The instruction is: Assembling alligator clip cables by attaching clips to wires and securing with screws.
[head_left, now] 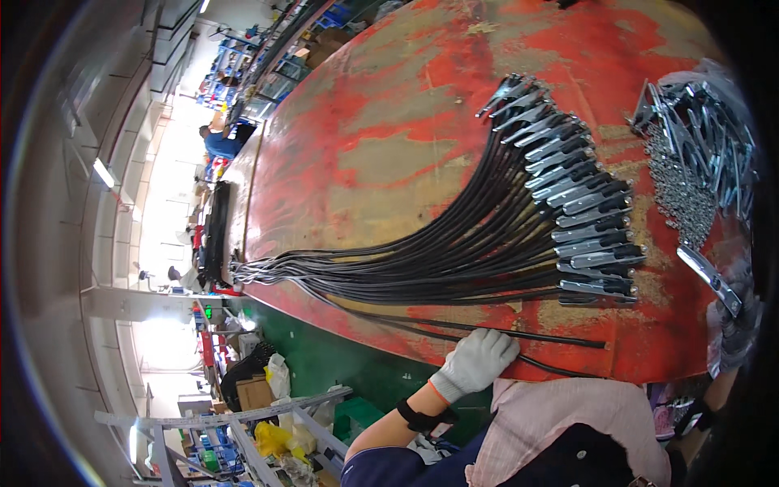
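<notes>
A white knitted glove covers my left hand [477, 359], whose fingers are curled over a black cable [544, 367] at the table's near edge. Just beyond it lies another loose cable [560, 338] with a bare end. Dim at the right rim, my right hand [734, 337] is at the lower end of a silver metal clamp [707, 280]; its fingers show poorly. A fan of black cables [406, 264] runs across the table, gathered at the left. Silver spring clamps [580, 195] sit in a curved row on their right ends.
The table [365, 162] has worn red paint. On its right are a heap of loose clamps [706, 130], small metal fasteners [677, 191] and clear plastic bags. A metal-framed rack [268, 430] stands lower left above a green floor [324, 333]. Another person [221, 144] is far left.
</notes>
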Action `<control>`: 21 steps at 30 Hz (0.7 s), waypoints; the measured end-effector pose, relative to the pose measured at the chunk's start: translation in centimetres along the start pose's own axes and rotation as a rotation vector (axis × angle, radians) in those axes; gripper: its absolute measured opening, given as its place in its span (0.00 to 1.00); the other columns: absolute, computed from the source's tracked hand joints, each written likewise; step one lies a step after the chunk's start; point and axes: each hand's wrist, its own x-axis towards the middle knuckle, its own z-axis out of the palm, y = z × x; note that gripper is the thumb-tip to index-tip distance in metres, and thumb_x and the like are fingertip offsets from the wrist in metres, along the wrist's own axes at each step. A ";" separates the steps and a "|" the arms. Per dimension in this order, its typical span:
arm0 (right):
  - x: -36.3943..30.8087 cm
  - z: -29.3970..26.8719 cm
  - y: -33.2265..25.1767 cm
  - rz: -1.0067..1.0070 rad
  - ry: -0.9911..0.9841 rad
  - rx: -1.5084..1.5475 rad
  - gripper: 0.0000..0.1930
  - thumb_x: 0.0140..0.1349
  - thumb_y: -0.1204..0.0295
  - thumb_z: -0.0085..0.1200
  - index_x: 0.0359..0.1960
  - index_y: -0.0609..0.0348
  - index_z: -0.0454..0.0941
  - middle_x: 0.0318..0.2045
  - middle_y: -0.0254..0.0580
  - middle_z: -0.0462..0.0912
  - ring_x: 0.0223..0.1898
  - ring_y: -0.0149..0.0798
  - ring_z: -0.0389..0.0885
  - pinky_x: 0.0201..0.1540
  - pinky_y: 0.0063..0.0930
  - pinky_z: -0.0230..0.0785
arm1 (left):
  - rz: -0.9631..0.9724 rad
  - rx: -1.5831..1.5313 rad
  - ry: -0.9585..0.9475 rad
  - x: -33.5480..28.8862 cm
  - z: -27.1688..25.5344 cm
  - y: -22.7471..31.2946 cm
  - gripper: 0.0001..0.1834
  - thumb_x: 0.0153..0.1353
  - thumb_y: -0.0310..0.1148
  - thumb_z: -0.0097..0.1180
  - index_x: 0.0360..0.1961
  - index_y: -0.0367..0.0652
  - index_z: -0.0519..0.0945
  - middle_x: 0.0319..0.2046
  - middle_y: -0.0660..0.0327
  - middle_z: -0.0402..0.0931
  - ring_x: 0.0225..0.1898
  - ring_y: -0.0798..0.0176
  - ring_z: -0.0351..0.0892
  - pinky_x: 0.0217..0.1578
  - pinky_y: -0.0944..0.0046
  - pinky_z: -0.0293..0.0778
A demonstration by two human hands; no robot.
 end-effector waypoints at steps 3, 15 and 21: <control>-0.9 -0.9 2.1 0.077 0.062 0.121 0.16 0.58 0.72 0.59 0.49 0.60 0.77 0.40 0.43 0.83 0.38 0.41 0.82 0.43 0.35 0.75 | -0.068 -0.060 -0.271 1.7 -0.5 -0.4 0.07 0.54 0.34 0.50 0.32 0.47 0.77 0.31 0.62 0.75 0.37 0.59 0.77 0.39 0.60 0.72; -1.6 0.8 0.1 0.227 0.110 0.785 0.31 0.48 0.74 0.72 0.55 0.56 0.72 0.45 0.35 0.80 0.45 0.32 0.79 0.49 0.29 0.75 | -0.181 -0.308 -0.372 8.4 -1.8 -0.1 0.12 0.61 0.38 0.54 0.44 0.48 0.80 0.35 0.58 0.82 0.39 0.53 0.80 0.43 0.56 0.75; -0.6 0.6 -3.8 0.482 0.092 1.181 0.25 0.53 0.62 0.70 0.46 0.55 0.69 0.33 0.41 0.82 0.29 0.36 0.82 0.31 0.27 0.77 | -0.267 -0.820 -0.206 10.6 -2.7 1.2 0.13 0.60 0.36 0.57 0.45 0.44 0.80 0.36 0.55 0.82 0.37 0.52 0.81 0.38 0.58 0.77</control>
